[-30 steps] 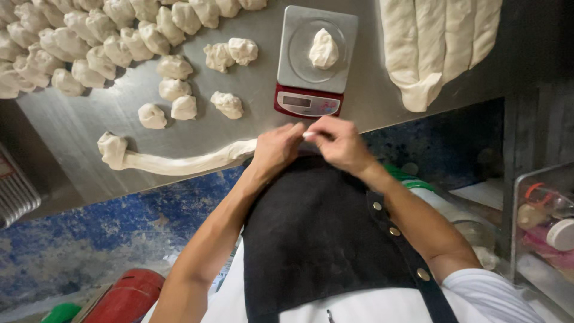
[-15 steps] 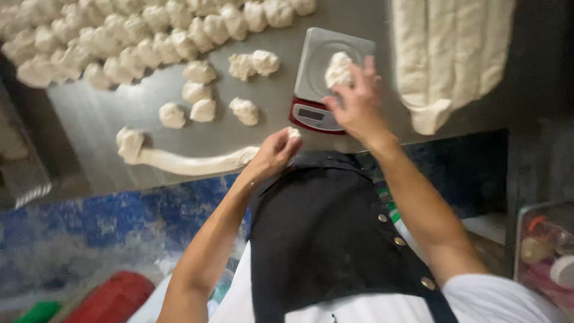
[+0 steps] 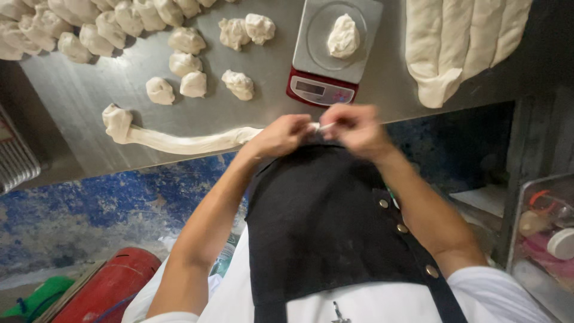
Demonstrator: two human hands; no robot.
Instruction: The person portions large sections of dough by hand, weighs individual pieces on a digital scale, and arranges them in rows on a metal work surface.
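A long rope of white dough (image 3: 173, 140) lies along the near edge of the steel table (image 3: 107, 90). My left hand (image 3: 280, 135) grips its right end. My right hand (image 3: 354, 128) pinches the same end, and a thin strand of dough stretches between the two hands. Just beyond them stands a small kitchen scale (image 3: 330, 55) with a red base and a grey pan, and one lump of dough (image 3: 343, 36) rests on the pan. Several torn dough pieces (image 3: 192, 84) sit to the left of the scale.
Many more dough balls (image 3: 95, 27) fill the table's far left. Thick strips of dough (image 3: 460, 42) lie at the far right. A red cylinder (image 3: 110, 287) stands on the blue floor at lower left, and a clear bin (image 3: 547, 233) with containers at lower right.
My right hand reached to the lump on the scale half a second ago and has come back to the rope's end, where both hands now pull a bit of dough apart.
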